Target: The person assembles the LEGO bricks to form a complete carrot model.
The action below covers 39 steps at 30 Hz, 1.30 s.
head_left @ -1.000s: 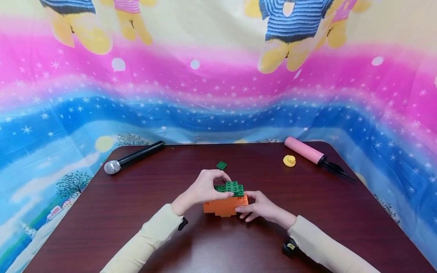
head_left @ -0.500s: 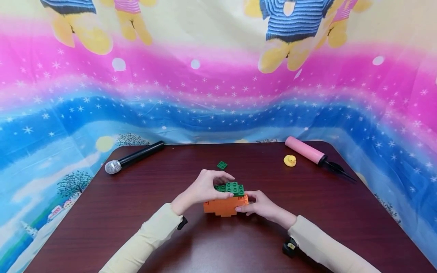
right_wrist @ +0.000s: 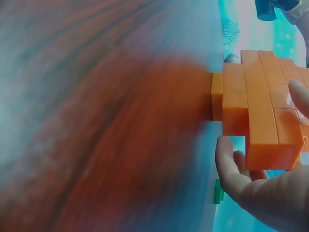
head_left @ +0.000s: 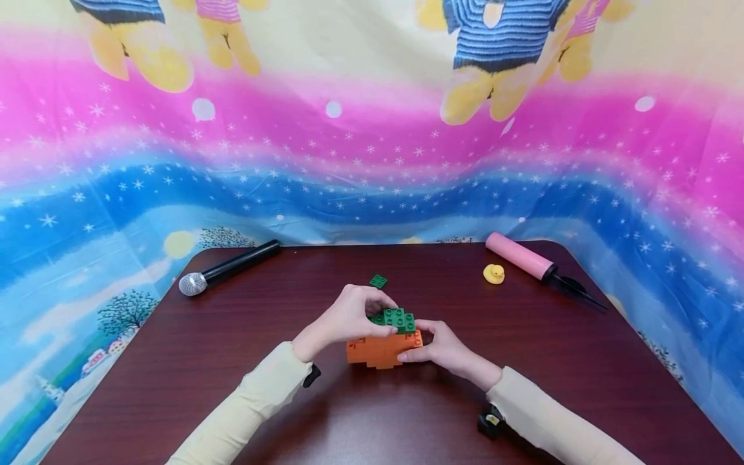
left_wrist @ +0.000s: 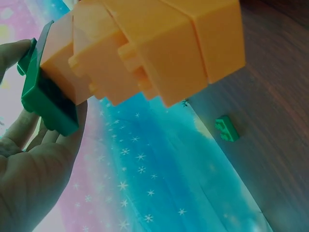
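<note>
An orange brick build, stepped narrower toward its base, is held up between both hands over the middle of the table. Green bricks sit on its top. My left hand pinches the green layer, thumb in front and fingers behind; the left wrist view shows the green plate against the orange bricks. My right hand grips the build's right side, thumb on the front face. In the right wrist view, its fingers lie around the orange end. The left fingertips are partly hidden behind the green bricks.
A loose green brick lies beyond the hands. At the back left rests a black microphone. A yellow rubber duck and a pink hand pump lie at the back right. A printed curtain borders the table.
Both hands have shifted up very slightly. The right hand's lower fingers, spread below the build a second ago, have drawn in behind it.
</note>
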Tool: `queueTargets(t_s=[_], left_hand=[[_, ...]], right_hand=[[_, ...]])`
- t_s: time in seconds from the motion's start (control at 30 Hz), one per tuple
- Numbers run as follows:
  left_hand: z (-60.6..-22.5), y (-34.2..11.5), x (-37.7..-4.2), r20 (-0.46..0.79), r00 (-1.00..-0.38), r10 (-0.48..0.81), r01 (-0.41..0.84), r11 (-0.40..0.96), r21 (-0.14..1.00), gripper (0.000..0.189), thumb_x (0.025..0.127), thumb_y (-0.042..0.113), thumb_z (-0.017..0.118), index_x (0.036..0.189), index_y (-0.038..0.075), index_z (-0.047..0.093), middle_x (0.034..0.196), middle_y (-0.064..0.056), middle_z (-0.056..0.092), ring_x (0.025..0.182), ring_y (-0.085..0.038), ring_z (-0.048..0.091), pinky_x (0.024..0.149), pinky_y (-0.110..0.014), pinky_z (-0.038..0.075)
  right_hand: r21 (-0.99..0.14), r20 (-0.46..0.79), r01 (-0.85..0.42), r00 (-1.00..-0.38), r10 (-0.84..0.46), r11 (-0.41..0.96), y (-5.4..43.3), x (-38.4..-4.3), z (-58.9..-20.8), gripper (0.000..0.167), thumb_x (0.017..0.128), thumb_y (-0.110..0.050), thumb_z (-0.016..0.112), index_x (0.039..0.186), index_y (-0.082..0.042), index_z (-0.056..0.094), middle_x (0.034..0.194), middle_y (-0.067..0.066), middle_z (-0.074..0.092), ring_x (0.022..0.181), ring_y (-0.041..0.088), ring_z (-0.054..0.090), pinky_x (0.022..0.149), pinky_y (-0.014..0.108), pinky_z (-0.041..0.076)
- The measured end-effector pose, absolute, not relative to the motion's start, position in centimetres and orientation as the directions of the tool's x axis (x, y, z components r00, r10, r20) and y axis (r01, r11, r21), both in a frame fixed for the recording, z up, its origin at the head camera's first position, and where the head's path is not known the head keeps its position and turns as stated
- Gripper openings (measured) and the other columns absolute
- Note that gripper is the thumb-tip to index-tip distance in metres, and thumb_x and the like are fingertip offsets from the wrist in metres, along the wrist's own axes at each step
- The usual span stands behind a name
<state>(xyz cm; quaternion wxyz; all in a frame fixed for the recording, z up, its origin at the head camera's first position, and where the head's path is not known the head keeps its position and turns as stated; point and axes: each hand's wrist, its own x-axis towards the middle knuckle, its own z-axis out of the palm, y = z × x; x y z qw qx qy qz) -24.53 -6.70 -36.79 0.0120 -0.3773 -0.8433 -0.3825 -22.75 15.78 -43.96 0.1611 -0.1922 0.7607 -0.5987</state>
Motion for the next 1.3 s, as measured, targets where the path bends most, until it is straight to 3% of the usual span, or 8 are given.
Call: queueTargets(t_s=[0.33, 0.57, 1.3], left_hand=[[-36.4, -6.7, -24.5, 0.266, -0.723, 0.637, 0.622, 0.434, 0.651, 0.028, 0.076, 0.022, 0.08, 0.1, 0.01, 0.073, 0.093, -0.001, 0.073, 0.081, -0.008, 0.068, 0.077, -0.021, 0.054], [-35.7, -6.3, -25.0, 0.194, -0.705, 0.682, 0.615, 0.453, 0.646, 0.027, 0.076, 0.02, 0.08, 0.099, 0.008, 0.071, 0.09, -0.002, 0.072, 0.079, -0.007, 0.068, 0.076, -0.02, 0.054], [-35.2, -6.2, -25.1, 0.097, -0.744, 0.661, 0.547, 0.521, 0.655, 0.028, 0.075, 0.02, 0.082, 0.098, 0.007, 0.072, 0.094, -0.003, 0.072, 0.081, -0.009, 0.067, 0.076, -0.023, 0.054]], right_hand=[[-0.976, 0.062, -0.156, -0.867, -0.495, 0.15, 15.2, -22.8, -44.0, 0.05, 0.081, -0.014, 0.077, 0.127, -0.003, 0.059, 0.112, 0.017, 0.068, 0.091, 0.014, 0.068, 0.078, 0.028, 0.055], [-0.973, 0.061, -0.162, -0.866, -0.497, 0.163, 15.3, -22.7, -44.0, 0.048, 0.083, -0.015, 0.074, 0.127, -0.003, 0.059, 0.115, 0.016, 0.067, 0.093, 0.014, 0.067, 0.081, 0.026, 0.055], [-0.96, 0.069, -0.194, -0.865, -0.497, 0.203, 15.0, -22.7, -43.9, 0.047, 0.083, -0.016, 0.074, 0.126, -0.005, 0.06, 0.115, 0.016, 0.067, 0.094, 0.014, 0.067, 0.082, 0.025, 0.054]])
